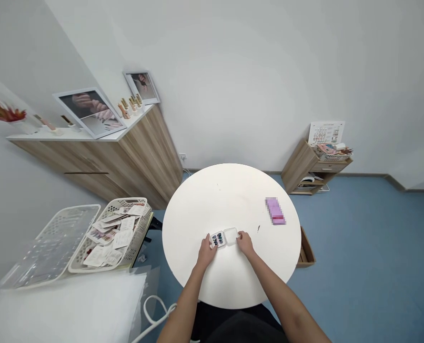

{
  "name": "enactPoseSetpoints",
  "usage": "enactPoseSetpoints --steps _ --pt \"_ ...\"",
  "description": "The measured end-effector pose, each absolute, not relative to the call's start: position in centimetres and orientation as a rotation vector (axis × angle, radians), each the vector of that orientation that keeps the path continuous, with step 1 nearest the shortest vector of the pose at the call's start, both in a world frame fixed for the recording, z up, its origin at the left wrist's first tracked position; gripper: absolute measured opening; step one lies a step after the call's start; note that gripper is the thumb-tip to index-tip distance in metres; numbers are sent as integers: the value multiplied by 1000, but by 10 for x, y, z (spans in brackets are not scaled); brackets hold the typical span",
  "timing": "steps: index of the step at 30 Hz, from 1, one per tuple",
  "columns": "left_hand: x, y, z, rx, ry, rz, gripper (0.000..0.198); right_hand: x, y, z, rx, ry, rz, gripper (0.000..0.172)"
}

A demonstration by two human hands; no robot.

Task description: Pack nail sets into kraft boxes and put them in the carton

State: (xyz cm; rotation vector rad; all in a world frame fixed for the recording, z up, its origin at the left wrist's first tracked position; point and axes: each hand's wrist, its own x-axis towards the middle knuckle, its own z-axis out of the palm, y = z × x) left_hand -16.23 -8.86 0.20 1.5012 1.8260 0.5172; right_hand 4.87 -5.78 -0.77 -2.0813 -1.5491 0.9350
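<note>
A small white hinged case (230, 237) lies opened flat on the round white table (229, 281). Its left half holds two columns of dark, shiny pieces (215, 239) that look like false nails; the lid half on the right looks bare. My left hand (206, 250) grips the left edge of the case, thumb at the front and fingers behind. At the lid's right edge, my right hand (245, 242) pinches the rim between thumb and fingers. A small dark sliver (258, 228) lies on the table to the right of my right hand.
A blurred purple item (275, 211) lies on the table's right side. White baskets (140, 233), one full of packets, stand at left near a wooden cabinet (151, 152). A cardboard box (307, 247) is on the floor at right; a small shelf unit (297, 166) stands by the wall.
</note>
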Motion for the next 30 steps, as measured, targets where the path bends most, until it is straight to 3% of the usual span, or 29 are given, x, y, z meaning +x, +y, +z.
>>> enactPoseSetpoints --steps 5,18,24,30 --pt "-144 -99 12 1187 1753 487 33 59 -50 10 -2083 -1580 957 32" --pt "-116 -125 11 1087 1726 418 19 40 -31 63 -1719 -2240 566 29" --pt "-125 -127 11 1591 1861 581 44 39 -55 59 -1589 -2308 477 28" --pt "-119 -136 8 2182 1637 612 64 48 -91 42 -1506 -2300 498 26"
